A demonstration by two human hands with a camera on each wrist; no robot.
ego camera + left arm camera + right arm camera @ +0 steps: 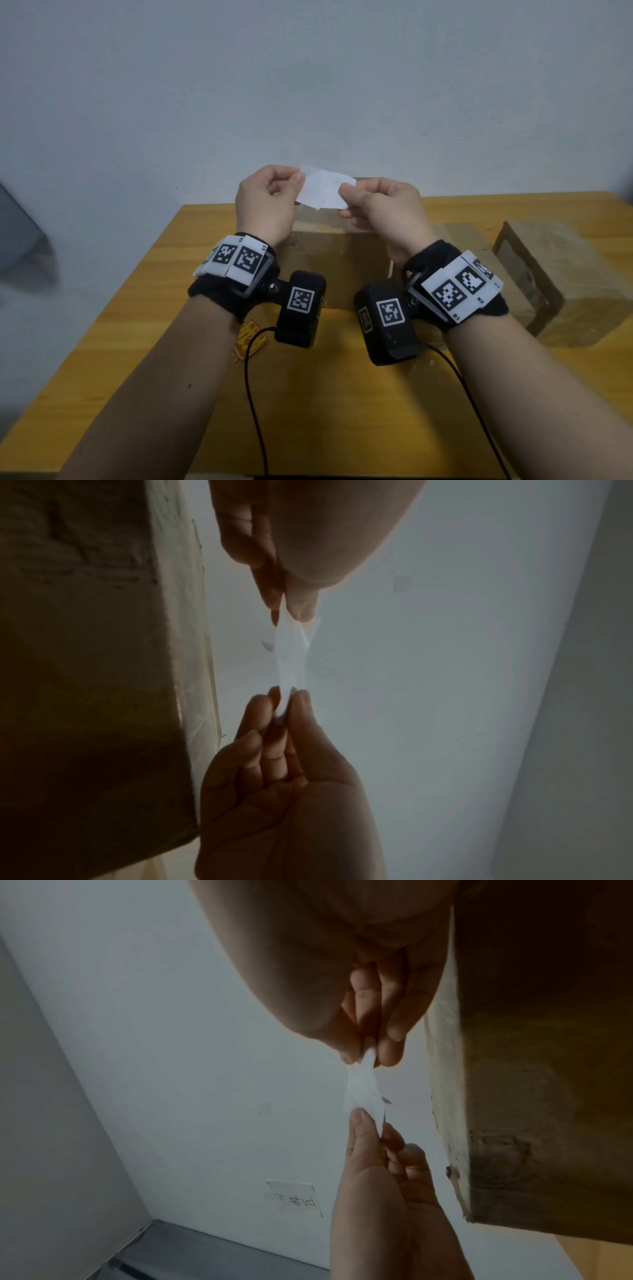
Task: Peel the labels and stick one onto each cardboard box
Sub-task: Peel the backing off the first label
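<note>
A small white label sheet point(325, 191) is held up in the air between both hands, above a taped cardboard box point(346, 270) on the table. My left hand point(297, 181) pinches its left end with thumb and fingers. My right hand point(346, 192) pinches the right end. The sheet looks like two thin layers slightly offset. In the left wrist view the left hand point(286, 699) grips the sheet point(291, 658) from below and the right hand point(291, 611) from above. In the right wrist view the right hand point(371, 1125) and left hand point(367, 1057) pinch the sheet point(363, 1088). A second cardboard box point(537, 274) stands at the right.
The boxes stand on a yellow wooden table point(342, 411) against a pale wall. A small orange-yellow printed item point(249, 340) lies near the left wrist. Black cables point(253, 411) run toward the near edge. A grey object point(17, 233) sits off the table's left. A taped note point(295, 1199) is on the wall.
</note>
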